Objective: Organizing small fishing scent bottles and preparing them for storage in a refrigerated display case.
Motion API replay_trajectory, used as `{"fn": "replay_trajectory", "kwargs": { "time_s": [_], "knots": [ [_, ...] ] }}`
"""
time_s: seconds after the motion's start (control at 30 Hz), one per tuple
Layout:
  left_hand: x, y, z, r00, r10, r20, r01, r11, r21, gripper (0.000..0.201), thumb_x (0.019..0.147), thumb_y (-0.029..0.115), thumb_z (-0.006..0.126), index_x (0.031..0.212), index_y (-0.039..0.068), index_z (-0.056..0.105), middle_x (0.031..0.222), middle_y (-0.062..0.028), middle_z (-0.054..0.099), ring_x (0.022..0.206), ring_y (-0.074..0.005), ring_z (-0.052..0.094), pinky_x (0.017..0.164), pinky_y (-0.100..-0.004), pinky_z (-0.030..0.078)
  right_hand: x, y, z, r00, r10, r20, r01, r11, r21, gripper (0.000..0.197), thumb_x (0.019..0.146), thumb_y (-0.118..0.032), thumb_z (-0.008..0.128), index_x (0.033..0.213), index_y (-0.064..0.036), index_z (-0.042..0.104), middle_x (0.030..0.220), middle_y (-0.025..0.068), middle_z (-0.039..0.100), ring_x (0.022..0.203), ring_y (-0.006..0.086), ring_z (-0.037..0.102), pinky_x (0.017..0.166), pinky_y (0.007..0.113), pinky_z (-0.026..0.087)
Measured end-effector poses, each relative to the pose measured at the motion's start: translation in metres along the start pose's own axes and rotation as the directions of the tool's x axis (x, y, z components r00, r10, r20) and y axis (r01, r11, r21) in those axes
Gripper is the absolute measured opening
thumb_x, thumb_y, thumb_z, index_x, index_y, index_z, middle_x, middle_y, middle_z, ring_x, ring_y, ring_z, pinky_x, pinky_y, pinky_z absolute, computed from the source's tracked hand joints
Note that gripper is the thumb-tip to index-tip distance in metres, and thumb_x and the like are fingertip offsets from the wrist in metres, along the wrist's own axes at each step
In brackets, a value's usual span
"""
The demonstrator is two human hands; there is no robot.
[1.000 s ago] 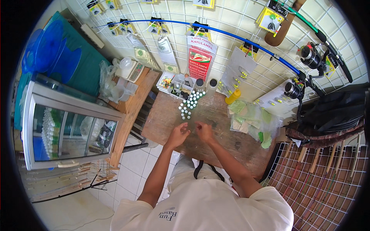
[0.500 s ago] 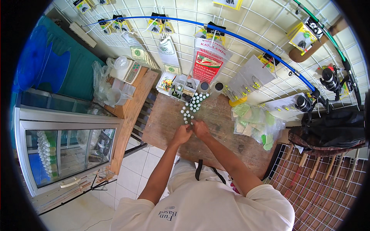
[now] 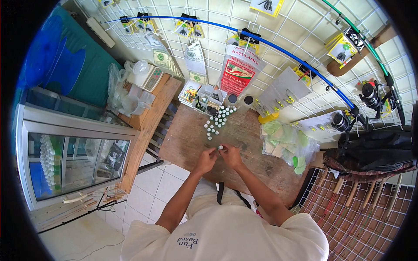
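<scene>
A small white-capped bottle (image 3: 220, 147) is pinched upright in the fingers of my right hand (image 3: 231, 156), over the near half of the wooden table. Just to its left, my left hand (image 3: 206, 161) has its fingertips drawn together, close to the bottle's side. What those left fingers hold, if anything, is too small to make out. Beyond both hands stands a loose cluster of several similar small bottles (image 3: 216, 120) with white caps. Their bodies look dark green where they show.
A white divided tray (image 3: 200, 101) of small packets sits behind the cluster, beside two dark-capped jars (image 3: 248, 101). Green and beige packets in clear plastic (image 3: 283, 141) lie on the table's right. A scale (image 3: 150, 78) rests on the left bench, near a glass cabinet (image 3: 78, 152). Fishing rods (image 3: 278, 45) cross the wall grid.
Both hands have drawn back toward me from the near edge of the cluster. A white-capped bottle has come away with the right hand. The view has shifted slightly.
</scene>
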State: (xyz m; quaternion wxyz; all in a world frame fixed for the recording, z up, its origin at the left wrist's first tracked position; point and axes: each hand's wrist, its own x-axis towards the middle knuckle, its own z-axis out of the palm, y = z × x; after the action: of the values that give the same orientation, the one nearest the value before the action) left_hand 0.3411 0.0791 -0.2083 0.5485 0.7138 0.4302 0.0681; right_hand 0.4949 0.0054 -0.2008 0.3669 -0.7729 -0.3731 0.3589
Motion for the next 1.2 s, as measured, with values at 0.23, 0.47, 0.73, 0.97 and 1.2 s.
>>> {"fn": "replay_trajectory", "kwargs": {
  "time_s": [0.23,0.47,0.73,0.97,1.2],
  "knots": [
    [-0.047,0.022,0.012,0.996,0.026,-0.091,-0.056,0.937,-0.346,0.036,0.095,0.003,0.064,0.13,-0.005,0.061,0.114,-0.0166,0.072,0.104,-0.019,0.069,0.091,-0.0316,0.054,-0.05,-0.009,-0.024,0.994,-0.081,0.079,0.072,0.991,0.113,0.028,0.087,-0.008,0.073,0.113,0.0013,0.07,0.101,0.0144,0.076,0.091,0.0206,0.075,0.081,0.033,0.059],
    [-0.097,0.038,0.016,0.987,-0.032,-0.158,-0.033,0.921,-0.389,0.033,0.094,0.002,0.067,0.126,-0.004,0.065,0.112,-0.0135,0.072,0.101,-0.0151,0.068,0.089,-0.0291,0.055,-0.076,-0.016,-0.029,0.972,-0.091,0.215,0.024,0.954,0.299,0.025,0.089,-0.006,0.073,0.112,0.0026,0.07,0.101,0.0102,0.076,0.092,0.0139,0.071,0.083,0.029,0.057],
    [-0.14,0.029,0.017,0.953,-0.113,-0.282,-0.077,0.806,-0.587,0.035,0.094,0.0,0.066,0.128,-0.007,0.062,0.12,-0.0129,0.069,0.109,-0.0173,0.066,0.097,-0.0314,0.053,-0.078,-0.062,-0.036,0.835,-0.236,0.497,0.116,0.959,0.259,0.022,0.09,-0.007,0.073,0.11,0.0032,0.07,0.099,0.0083,0.075,0.091,0.0124,0.071,0.083,0.029,0.057],
    [-0.163,0.032,-0.009,0.913,-0.086,-0.398,-0.133,0.862,-0.49,0.036,0.093,-0.001,0.067,0.128,-0.006,0.061,0.117,-0.0124,0.07,0.105,-0.0154,0.067,0.094,-0.0293,0.055,-0.084,-0.095,-0.014,0.798,-0.298,0.524,0.153,0.941,0.302,0.024,0.089,-0.01,0.075,0.108,0.004,0.07,0.098,0.0089,0.075,0.089,0.0134,0.07,0.082,0.029,0.057],
    [-0.203,0.016,-0.063,0.85,-0.068,-0.523,-0.245,0.827,-0.506,0.036,0.093,0.0,0.069,0.127,-0.007,0.062,0.116,-0.0121,0.071,0.104,-0.0153,0.067,0.092,-0.0289,0.055,-0.096,-0.143,0.043,0.75,-0.374,0.546,0.22,0.919,0.327,0.028,0.088,-0.009,0.077,0.111,0.0055,0.07,0.098,0.0095,0.074,0.088,0.0129,0.069,0.08,0.028,0.057]
  ]
}}
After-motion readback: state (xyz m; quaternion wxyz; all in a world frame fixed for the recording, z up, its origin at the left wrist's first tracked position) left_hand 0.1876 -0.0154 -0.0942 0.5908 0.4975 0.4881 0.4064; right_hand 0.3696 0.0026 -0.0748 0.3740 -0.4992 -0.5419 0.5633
